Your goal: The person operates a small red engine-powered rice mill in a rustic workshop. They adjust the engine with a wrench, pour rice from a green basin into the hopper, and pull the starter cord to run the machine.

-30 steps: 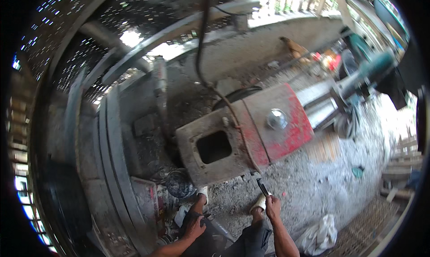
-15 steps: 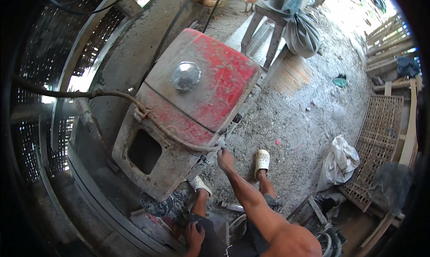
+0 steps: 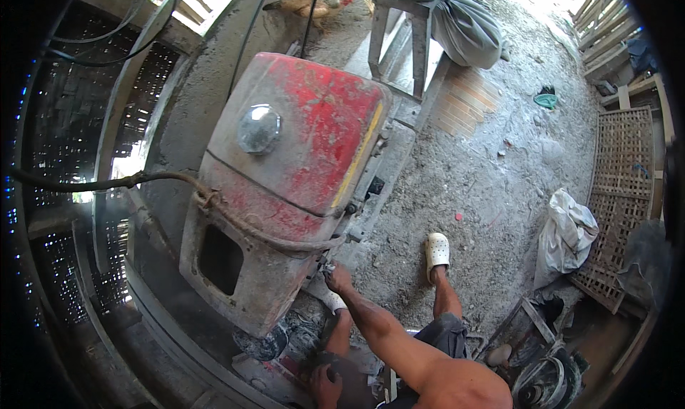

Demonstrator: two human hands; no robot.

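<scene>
A dusty red engine (image 3: pixel 314 127) with a round silver cap (image 3: pixel 259 129) on top fills the middle left. My right hand (image 3: pixel 338 278) is at its near right side, fingers closed around a small metal part that mostly hides behind them. Just above that hand, a dirt-covered hose (image 3: pixel 285 242) curves over the casing and ends at the side. In the casing's near end is a dark square opening (image 3: pixel 220 259). My left hand (image 3: pixel 326 387) rests at my left knee in shadow, its fingers loosely apart with nothing in them.
A wooden stand (image 3: pixel 378 42) with a grey sack (image 3: pixel 467 31) stands beyond the engine, near a chicken (image 3: pixel 314 8). On the right are a white sack (image 3: pixel 567 231) and a woven bamboo panel (image 3: pixel 621 188). Slatted walls border the left.
My right hand has moved from beside the hose end to a lower spot on the engine's side. The view has shifted, and the left hand stays at the knee.
</scene>
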